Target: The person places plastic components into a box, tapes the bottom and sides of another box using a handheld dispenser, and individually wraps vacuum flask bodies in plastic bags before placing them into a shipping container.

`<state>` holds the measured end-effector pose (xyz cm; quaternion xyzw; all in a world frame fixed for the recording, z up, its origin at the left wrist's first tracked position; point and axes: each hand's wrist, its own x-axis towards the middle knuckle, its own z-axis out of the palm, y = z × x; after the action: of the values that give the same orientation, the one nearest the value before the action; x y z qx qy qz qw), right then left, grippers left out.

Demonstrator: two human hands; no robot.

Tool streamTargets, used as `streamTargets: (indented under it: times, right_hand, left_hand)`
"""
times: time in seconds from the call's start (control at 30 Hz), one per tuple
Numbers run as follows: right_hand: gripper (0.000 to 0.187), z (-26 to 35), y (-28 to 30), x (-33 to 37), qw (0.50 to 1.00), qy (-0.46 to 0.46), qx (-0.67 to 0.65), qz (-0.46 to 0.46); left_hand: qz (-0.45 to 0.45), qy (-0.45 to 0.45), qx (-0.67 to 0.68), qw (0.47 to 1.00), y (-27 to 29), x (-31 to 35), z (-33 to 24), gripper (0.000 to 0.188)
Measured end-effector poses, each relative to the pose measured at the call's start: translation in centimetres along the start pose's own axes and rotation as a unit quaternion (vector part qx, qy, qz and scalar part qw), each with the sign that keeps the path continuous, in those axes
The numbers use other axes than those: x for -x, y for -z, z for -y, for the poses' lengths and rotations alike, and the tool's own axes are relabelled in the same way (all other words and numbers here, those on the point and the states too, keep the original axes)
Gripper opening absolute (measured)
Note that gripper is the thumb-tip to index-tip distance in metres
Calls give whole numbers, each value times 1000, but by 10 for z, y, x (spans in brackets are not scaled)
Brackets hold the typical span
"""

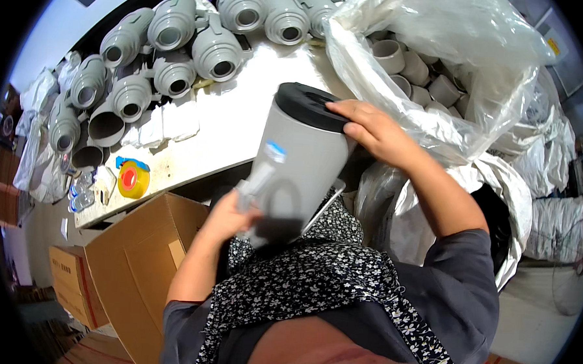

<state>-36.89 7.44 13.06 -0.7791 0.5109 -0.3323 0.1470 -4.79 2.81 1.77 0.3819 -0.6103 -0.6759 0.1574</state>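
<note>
A large grey tumbler (pixel 309 158) with a side handle stands tilted in front of my chest. My left hand (pixel 228 217) is closed round the lower part of its handle, slightly blurred. Across the black lid (pixel 301 103), my right hand (pixel 377 132) lies with its fingers on top and its thumb at the rim, gripping the edge. A small blue-and-white label (pixel 276 151) shows on the tumbler's side. Its base is in shadow near my floral apron (pixel 300 273).
Several grey handled vessels (pixel 217 48) lie along the white table (pixel 233 111). A yellow-and-red tape roll (pixel 134 179) sits near its edge. To the right, a clear plastic bag (pixel 497 80) holds grey cups (pixel 413 67). An open cardboard box (pixel 138 266) stands at left, a white sack (pixel 512 191) at right.
</note>
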Motion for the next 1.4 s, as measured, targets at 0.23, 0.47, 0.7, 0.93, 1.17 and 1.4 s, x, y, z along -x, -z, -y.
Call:
streamTargets:
  times: [0.23, 0.47, 0.7, 0.93, 1.17, 1.4]
  right_hand:
    - [36, 0, -28, -5, 998, -3, -26, -61]
    - [57, -26, -29, 43, 992, 61, -58, -92]
    - [42, -74, -13, 1, 882, -16, -471, 15]
    - [19, -196, -200, -127, 995, -15, 40, 85]
    - [17, -205, -208, -162, 926, -244, -284, -44]
    - [25, -203, -224, -133, 994, -37, 100, 3]
  left_hand:
    - [248, -240, -288, 893, -56, -2, -27, 37]
    - [-178, -14, 82, 980, 48, -54, 71, 50]
    - [-10, -213, 46, 976, -5, -62, 23, 67]
    - [-41, -251, -99, 962, -5, -61, 21, 70]
    - [-81, -262, -99, 957, 0, -49, 29, 64]
    - [-69, -186, -34, 980, -12, -42, 23, 59]
